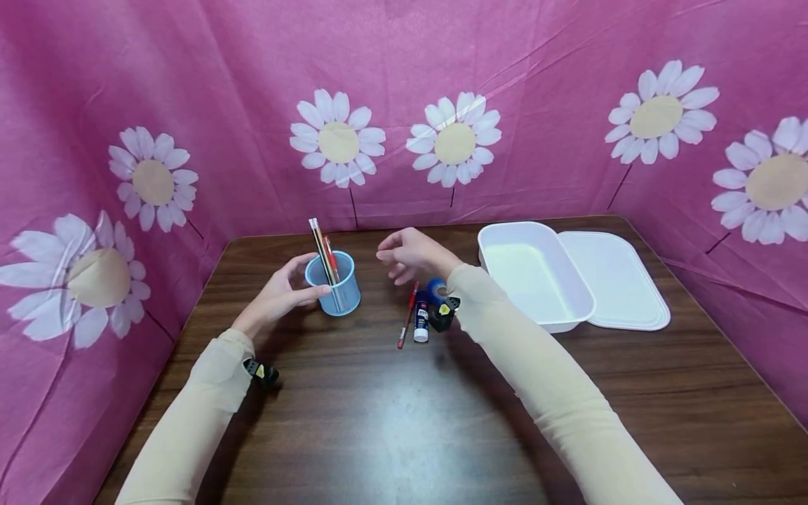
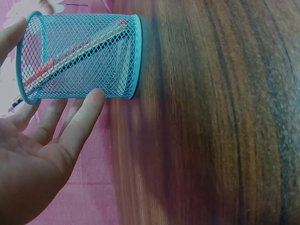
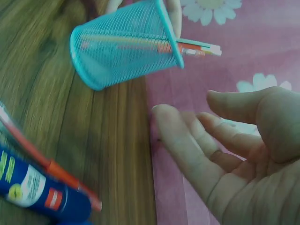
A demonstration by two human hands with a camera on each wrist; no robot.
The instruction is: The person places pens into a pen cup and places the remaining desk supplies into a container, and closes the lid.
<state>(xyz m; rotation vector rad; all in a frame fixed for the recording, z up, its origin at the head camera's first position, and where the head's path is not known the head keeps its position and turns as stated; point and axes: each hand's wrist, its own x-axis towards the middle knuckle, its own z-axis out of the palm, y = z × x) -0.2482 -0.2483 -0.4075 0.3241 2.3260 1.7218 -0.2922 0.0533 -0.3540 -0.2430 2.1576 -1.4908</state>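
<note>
A light blue mesh pen cup (image 1: 344, 300) stands upright on the wooden table, left of the middle. My left hand (image 1: 280, 296) holds it from the left side, thumb on the near side and fingers toward the rim. Inside the cup lean several pencils (image 1: 319, 242) and a red pen (image 1: 331, 254), seen through the mesh in the left wrist view. My right hand (image 1: 412, 254) hovers to the right of the cup, fingers loosely bent, with nothing in them. Below it lie another red pen (image 1: 407, 319) and a dark blue glue stick (image 1: 421, 321) with a white end.
A blue tape roll (image 1: 435, 290) sits beside the glue stick, partly covered by the right wrist. Farther right is a white plastic box (image 1: 536, 270), its flat white lid (image 1: 621, 280) lying next to it. A pink flowered cloth (image 1: 404, 42) hangs behind the table.
</note>
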